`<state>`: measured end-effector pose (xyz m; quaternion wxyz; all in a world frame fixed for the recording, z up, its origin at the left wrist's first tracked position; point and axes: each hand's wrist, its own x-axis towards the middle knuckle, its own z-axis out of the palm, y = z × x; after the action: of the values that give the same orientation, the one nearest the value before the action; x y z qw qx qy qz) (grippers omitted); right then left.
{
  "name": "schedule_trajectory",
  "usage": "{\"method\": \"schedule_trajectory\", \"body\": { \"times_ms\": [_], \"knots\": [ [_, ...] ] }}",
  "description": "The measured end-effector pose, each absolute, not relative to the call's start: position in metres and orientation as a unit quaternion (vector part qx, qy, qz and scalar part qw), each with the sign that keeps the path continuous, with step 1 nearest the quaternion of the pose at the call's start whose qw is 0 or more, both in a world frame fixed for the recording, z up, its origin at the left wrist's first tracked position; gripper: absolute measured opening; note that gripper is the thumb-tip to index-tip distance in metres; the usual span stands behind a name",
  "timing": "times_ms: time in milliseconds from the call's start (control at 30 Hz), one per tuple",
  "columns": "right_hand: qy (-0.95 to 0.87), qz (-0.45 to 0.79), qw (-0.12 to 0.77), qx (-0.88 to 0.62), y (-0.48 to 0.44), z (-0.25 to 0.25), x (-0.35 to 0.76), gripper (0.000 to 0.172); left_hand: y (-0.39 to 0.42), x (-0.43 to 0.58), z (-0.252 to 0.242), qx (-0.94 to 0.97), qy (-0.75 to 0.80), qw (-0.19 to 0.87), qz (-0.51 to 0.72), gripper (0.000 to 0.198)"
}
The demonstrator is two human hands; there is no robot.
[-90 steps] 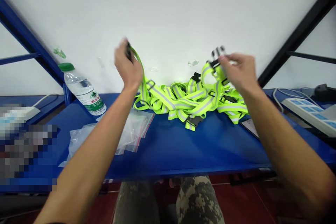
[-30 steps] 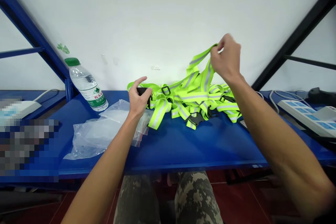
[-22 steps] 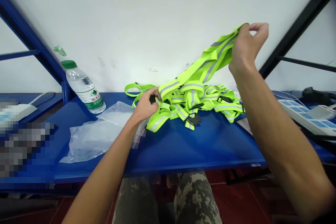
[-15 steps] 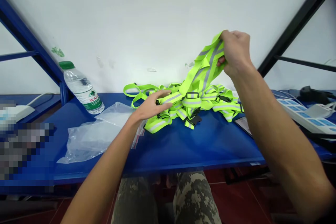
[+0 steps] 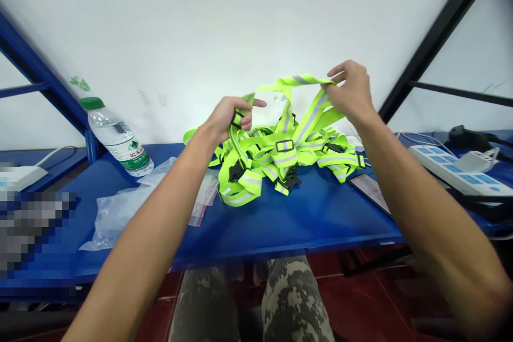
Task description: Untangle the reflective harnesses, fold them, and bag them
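Note:
A tangled heap of neon yellow-green reflective straps [image 5: 276, 155] with grey reflective stripes and black plastic buckles lies on the blue table [image 5: 288, 219]. My left hand [image 5: 230, 120] grips a strap near a small black buckle at the heap's left side, lifting it slightly. My right hand [image 5: 348, 91] pinches the top of a raised strap loop [image 5: 298, 81] between fingers and thumb. The loop stays joined to the heap, and much of the tangle hides its own ends.
A water bottle [image 5: 118, 139] lies tilted at the table's back left, with a clear plastic bag [image 5: 124, 211] and a red-edged zip bag [image 5: 204, 197] in front of it. A phone [image 5: 371, 192] lies at right, and a power strip [image 5: 457, 176] sits beyond. A white wall rises behind.
My right hand has moved down and left, spreading the raised strap into a wider loop. My left hand has risen from the heap, lifting a buckled strap. The view has shifted slightly.

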<state>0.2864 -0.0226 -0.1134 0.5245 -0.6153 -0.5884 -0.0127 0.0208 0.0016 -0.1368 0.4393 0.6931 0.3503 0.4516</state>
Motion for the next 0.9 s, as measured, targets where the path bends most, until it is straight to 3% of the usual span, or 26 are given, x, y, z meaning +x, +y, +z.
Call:
{"method": "schedule_trajectory", "body": {
  "times_ms": [100, 233, 333, 467, 533, 667, 833, 900],
  "knots": [
    [-0.667, -0.104, 0.416, -0.609, -0.02, -0.13, 0.286, 0.033, 0.006, 0.016, -0.119, 0.713, 0.355, 0.454, 0.399, 0.031],
    [-0.69, -0.182, 0.281, -0.641, -0.028, -0.141, 0.267, 0.033, 0.002, 0.013, -0.102, 0.754, 0.357, 0.491, 0.25, 0.033],
    [-0.661, -0.068, 0.345, -0.663, -0.026, -0.142, 0.26, 0.031, -0.006, 0.008, -0.096, 0.752, 0.371, 0.504, 0.207, 0.029],
    [-0.669, 0.208, 0.503, -0.506, -0.021, -0.146, 0.254, 0.065, -0.009, 0.009, -0.1, 0.739, 0.37, 0.503, 0.253, 0.021],
    [-0.686, 0.269, 0.532, -0.417, -0.025, -0.155, 0.245, 0.073, -0.007, 0.014, -0.104, 0.725, 0.367, 0.503, 0.294, 0.017],
    [-0.752, 0.268, 0.473, -0.374, -0.033, -0.184, 0.217, 0.055, -0.002, 0.025, -0.112, 0.697, 0.354, 0.516, 0.35, 0.022],
    [-0.807, 0.077, 0.338, -0.478, -0.017, -0.212, 0.201, 0.022, -0.009, 0.016, -0.113, 0.677, 0.312, 0.556, 0.367, 0.031],
    [-0.805, 0.111, 0.335, -0.477, -0.008, -0.208, 0.212, 0.032, -0.009, 0.002, -0.112, 0.662, 0.329, 0.556, 0.38, 0.03]
  ]
}}
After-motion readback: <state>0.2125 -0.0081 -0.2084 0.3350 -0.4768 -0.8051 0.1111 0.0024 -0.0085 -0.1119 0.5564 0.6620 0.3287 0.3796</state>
